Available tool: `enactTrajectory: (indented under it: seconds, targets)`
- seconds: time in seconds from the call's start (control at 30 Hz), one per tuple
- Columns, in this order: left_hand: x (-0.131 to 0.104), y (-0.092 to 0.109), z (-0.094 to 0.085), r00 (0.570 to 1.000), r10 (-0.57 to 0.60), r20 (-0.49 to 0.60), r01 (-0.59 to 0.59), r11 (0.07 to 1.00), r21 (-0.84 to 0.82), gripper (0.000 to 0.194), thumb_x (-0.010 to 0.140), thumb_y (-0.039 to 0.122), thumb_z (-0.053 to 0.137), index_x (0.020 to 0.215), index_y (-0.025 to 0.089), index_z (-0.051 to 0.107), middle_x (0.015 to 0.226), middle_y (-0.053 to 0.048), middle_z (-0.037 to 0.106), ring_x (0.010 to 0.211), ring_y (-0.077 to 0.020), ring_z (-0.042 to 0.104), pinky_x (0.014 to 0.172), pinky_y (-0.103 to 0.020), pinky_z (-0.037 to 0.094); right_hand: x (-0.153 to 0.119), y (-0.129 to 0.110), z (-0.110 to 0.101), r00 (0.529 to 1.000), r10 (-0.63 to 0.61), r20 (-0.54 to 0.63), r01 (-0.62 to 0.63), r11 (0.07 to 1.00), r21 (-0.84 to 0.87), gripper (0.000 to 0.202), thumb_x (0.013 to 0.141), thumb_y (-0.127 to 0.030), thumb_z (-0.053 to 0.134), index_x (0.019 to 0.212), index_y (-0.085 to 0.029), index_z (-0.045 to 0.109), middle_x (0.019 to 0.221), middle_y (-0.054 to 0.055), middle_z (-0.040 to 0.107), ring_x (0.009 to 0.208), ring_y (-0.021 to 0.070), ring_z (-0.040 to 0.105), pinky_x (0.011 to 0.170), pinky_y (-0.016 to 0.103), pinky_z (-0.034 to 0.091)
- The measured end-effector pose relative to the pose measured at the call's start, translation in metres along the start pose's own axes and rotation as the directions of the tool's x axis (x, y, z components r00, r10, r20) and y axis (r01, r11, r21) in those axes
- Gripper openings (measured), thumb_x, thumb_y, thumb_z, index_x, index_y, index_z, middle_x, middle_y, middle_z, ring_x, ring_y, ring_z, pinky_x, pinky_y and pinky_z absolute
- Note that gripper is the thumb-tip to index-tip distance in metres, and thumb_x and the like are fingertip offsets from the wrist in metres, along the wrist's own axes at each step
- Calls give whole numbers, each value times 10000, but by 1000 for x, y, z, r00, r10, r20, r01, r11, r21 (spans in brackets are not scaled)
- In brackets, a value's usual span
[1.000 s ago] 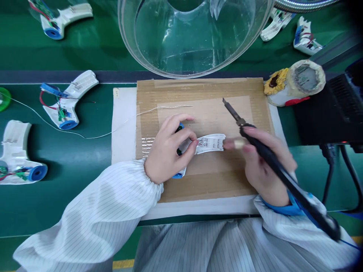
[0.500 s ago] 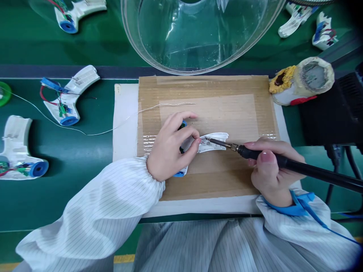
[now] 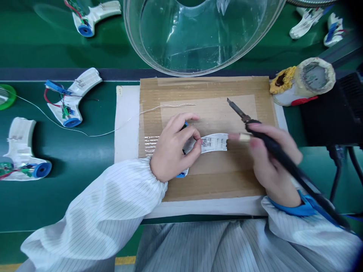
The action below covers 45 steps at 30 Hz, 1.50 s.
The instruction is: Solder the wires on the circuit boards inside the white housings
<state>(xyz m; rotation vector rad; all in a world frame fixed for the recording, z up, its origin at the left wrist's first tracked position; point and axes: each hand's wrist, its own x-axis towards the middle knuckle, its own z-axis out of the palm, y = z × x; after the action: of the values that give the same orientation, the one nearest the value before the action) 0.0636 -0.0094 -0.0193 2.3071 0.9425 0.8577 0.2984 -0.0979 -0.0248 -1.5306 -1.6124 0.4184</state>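
My left hand [image 3: 177, 149] rests over a white plastic housing [image 3: 217, 142] on the cardboard [image 3: 221, 177]. Its thumb and index finger are pinched together at the housing's inner end; what they pinch is too small to make out. Blue and green parts of the housing peek out around the palm. My right hand [image 3: 273, 162] is closed round the black handle of a soldering iron [image 3: 263, 139], whose tip points up and left above the cardboard, apart from the housing. A thin solder wire [image 3: 110, 132] runs from a green spool [image 3: 8, 97] onto the cardboard.
Similar housings with wires lie at the left [image 3: 82, 85] and far left [image 3: 21, 143], others at the back. A large clear round container [image 3: 198, 71] stands behind the cardboard. At right are a decorated cup [image 3: 295, 88] and a black box [image 3: 326, 117] with cables.
The soldering iron has lifted off the housing, its tip swinging up and away. My right hand has shifted slightly and is partly blurred. My left hand keeps its pinch.
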Motion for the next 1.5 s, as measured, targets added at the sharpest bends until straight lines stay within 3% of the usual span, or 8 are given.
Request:
enactTrajectory:
  seconds: [0.17,0.43,0.63,0.77,0.87,0.97,1.23,1.5]
  targets:
    - [0,1,1,1000,-3,-1,3,1000,-5,68,944,136,613,906,184,642,1314,-154,649,1260,-265,619,1087,-465,500,10,2,5,969,-100,226,114,992,-49,552,903,-290,829,1404,-308,599,1374,35,748,1265,230,723,1080,365,600]
    - [4,-11,-25,996,-47,76,61,979,-196,288,968,248,670,1242,170,631,1299,-150,698,1238,-254,669,1031,-408,563,6,1,10,964,-253,76,260,959,-115,526,912,-254,814,1392,-317,610,1252,12,808,1016,214,820,875,284,687]
    - [7,-29,-117,790,-333,515,459,878,-136,424,1012,555,560,963,181,754,815,-57,762,656,-162,657,559,-246,523,-4,7,22,929,-316,191,325,946,-13,613,945,-292,752,1511,-300,517,1385,39,745,1153,251,779,992,335,679]
    - [2,-51,-216,842,-539,-22,530,818,224,514,1019,638,484,998,202,757,905,-49,752,634,-149,637,467,-220,483,-8,15,26,938,-317,143,325,945,-39,681,925,-295,757,1546,-343,482,1408,41,727,1150,306,775,985,419,695]
    - [-1,-71,-257,855,-423,-299,516,742,428,533,1026,621,443,1148,179,716,1159,-111,734,1019,-275,719,807,-369,643,-8,14,26,929,-348,124,356,933,-48,664,924,-293,748,1533,-348,487,1406,42,727,1137,311,778,955,410,705]
    - [-4,-91,-249,897,-406,-176,432,716,548,514,938,604,498,1104,176,729,1315,-170,694,1272,-374,645,1115,-553,541,-4,9,26,923,-373,91,377,926,-25,608,930,-245,729,1493,-330,518,1367,43,751,1127,290,782,953,360,696]
    - [1,-118,-231,885,-466,14,329,645,689,381,915,363,427,874,231,782,1074,-153,789,1045,-332,747,987,-468,615,4,5,28,916,-402,11,402,916,-3,543,947,-206,700,1457,-290,537,1342,46,767,1138,234,777,978,244,639]
    - [120,-155,-185,964,-266,13,175,671,720,407,865,446,469,1053,234,760,1152,-143,778,1252,-356,702,1063,-451,595,13,-3,19,947,-321,-36,323,943,85,605,876,-157,775,1426,-348,607,1341,29,770,1174,247,765,1034,273,610]
